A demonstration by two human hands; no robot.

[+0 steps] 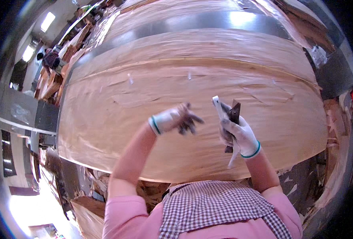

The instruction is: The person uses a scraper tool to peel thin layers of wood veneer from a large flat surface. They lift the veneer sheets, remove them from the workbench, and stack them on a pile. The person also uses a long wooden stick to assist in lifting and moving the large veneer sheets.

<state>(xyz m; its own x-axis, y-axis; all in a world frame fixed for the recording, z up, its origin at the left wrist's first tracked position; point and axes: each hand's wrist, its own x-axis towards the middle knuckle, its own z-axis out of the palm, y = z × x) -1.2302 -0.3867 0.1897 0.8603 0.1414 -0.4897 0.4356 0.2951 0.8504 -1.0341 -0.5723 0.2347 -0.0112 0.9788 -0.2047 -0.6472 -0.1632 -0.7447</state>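
My right hand [242,133], in a whitish glove with a green cuff, is closed around a dark flat bar-shaped tool [235,113]. Its exact kind does not show. From the same grip a narrow white strip [216,104] sticks up past the fingers, and a thin pale tail hangs below the hand. My left hand [178,120], also gloved, with dirty fingertips, hovers over the wood veneer sheet [104,131]. Its fingers are apart with nothing in them. Two small white pieces [130,79] lie on the veneer beyond my hands, and cracks or patch outlines mark its surface.
Beyond a raised veneer edge runs a dark shiny band [200,20], with more veneer behind it. Torn veneer scraps [90,207] lie below the table's near edge. A clear plastic bag [319,56] is at the far right. Another person [51,59] bends over wood at the far left.
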